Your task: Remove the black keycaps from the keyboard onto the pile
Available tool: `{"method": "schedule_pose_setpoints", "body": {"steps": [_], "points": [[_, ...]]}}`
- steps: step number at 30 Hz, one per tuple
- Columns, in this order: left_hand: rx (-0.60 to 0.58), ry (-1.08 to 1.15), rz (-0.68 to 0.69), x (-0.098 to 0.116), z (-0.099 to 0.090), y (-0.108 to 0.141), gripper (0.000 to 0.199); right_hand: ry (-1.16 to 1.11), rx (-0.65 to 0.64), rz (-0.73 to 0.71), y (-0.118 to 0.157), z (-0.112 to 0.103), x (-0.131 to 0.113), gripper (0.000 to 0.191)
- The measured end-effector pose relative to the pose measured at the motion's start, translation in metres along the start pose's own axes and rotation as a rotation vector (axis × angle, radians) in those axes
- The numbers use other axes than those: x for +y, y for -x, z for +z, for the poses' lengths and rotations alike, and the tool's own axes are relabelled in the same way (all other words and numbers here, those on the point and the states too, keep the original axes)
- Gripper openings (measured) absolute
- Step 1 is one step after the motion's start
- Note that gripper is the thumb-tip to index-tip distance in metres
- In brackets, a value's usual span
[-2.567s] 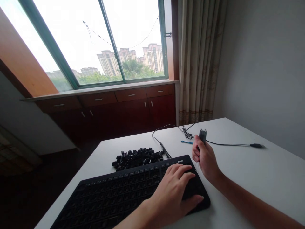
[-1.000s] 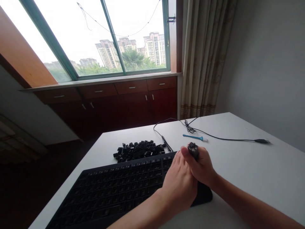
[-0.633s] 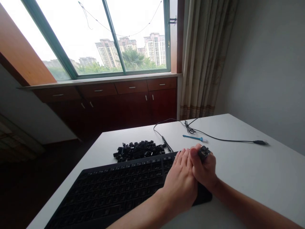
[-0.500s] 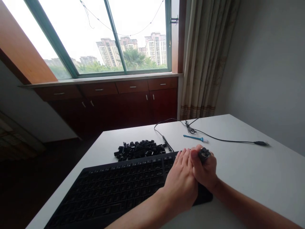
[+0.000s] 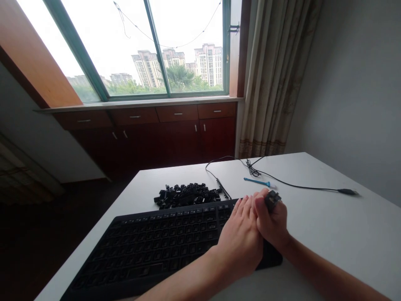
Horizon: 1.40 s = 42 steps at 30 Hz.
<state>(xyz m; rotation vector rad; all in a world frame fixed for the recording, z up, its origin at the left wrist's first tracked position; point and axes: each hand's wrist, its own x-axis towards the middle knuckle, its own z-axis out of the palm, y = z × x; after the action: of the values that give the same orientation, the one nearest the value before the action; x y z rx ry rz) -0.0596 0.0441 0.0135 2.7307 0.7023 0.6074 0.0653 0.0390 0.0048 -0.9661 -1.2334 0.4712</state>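
A black keyboard [image 5: 147, 234] lies on the white table, its main area showing bare key sockets with the caps off. My left hand [image 5: 239, 238] rests over the number-pad end, fingers stretched out and lying flat, and it hides that part. Pressed against its side is my right hand [image 5: 274, 221], closed in a fist. Dark pieces that look like keycaps [image 5: 272, 200] stick out above its thumb; how many is unclear. Behind the keyboard sits a heap of loose black keycaps [image 5: 186, 195].
A thin black strip [image 5: 223, 188] lies beside the heap. A blue brush-like tool [image 5: 257, 182] lies behind my hands. The black cable [image 5: 297, 185] runs along the back to a plug [image 5: 347, 192] at the right. Beyond the table [image 5: 332, 234] are cabinets [image 5: 175, 138] and a curtain [image 5: 266, 83].
The whole view has shifted slightly, with everything a little further right. My hands keep the same hold, and the dark pieces in my right hand stand out a little more.
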Motion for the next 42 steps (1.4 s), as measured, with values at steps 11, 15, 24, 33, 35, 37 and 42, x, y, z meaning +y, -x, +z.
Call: {"method": "schedule_pose_setpoints", "body": {"steps": [11, 15, 24, 33, 35, 37, 42], "points": [[0.029, -0.021, -0.078, -0.002, 0.004, 0.0, 0.045, -0.338, -0.026, 0.334, -0.022, -0.003, -0.003, 0.047], [0.067, -0.012, -0.089, 0.0, 0.004, 0.0, 0.042, -0.397, 0.007, 0.382, -0.025, -0.005, -0.001, 0.046], [0.085, -0.024, -0.063, 0.0, 0.004, 0.0, 0.043, -0.371, 0.069, 0.426, -0.021, 0.0, -0.005, 0.051], [0.084, -0.05, -0.065, 0.001, 0.002, 0.0, 0.043, -0.186, 0.037, 0.384, -0.019, 0.0, 0.002, 0.053], [0.062, -0.074, -0.064, 0.001, 0.003, 0.001, 0.043, -0.143, 0.029, 0.341, -0.017, 0.0, 0.004, 0.053], [0.033, -0.097, -0.051, 0.001, 0.003, 0.002, 0.048, -0.121, 0.024, 0.292, -0.013, -0.002, 0.006, 0.052], [-0.036, -0.038, -0.025, 0.004, -0.004, 0.004, 0.069, -0.153, -0.028, 0.192, -0.004, -0.004, 0.01, 0.046]]}}
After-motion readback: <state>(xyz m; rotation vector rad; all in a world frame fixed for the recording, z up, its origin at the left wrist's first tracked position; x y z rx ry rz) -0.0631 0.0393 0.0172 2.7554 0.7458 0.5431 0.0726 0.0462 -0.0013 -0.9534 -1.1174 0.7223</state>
